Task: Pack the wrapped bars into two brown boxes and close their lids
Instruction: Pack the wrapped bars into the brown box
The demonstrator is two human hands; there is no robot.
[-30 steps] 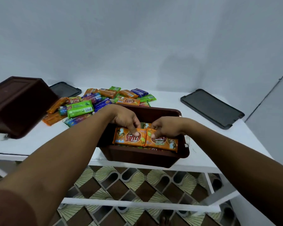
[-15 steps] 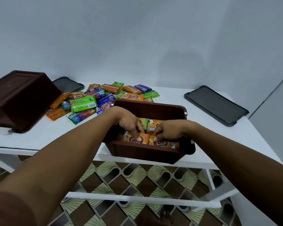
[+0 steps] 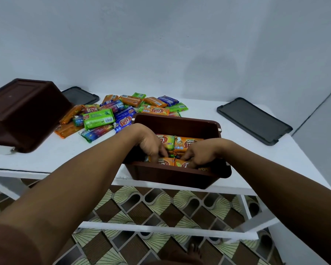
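An open brown box stands at the white table's front edge, with several wrapped bars packed inside. Both of my hands reach into it. My left hand holds an orange bar against the front wall. My right hand holds a second orange bar beside it, fingers curled over its top. More orange bars lie behind the hands. A loose pile of wrapped bars in green, blue and orange lies on the table behind and left of the box.
A second brown box lies upside down at the left. One dark lid lies at the right, another dark lid behind the overturned box. The white table ends close to me; patterned floor shows below.
Both hands have lowered the two orange bars from above the box's front rim down into the box, behind its front wall.
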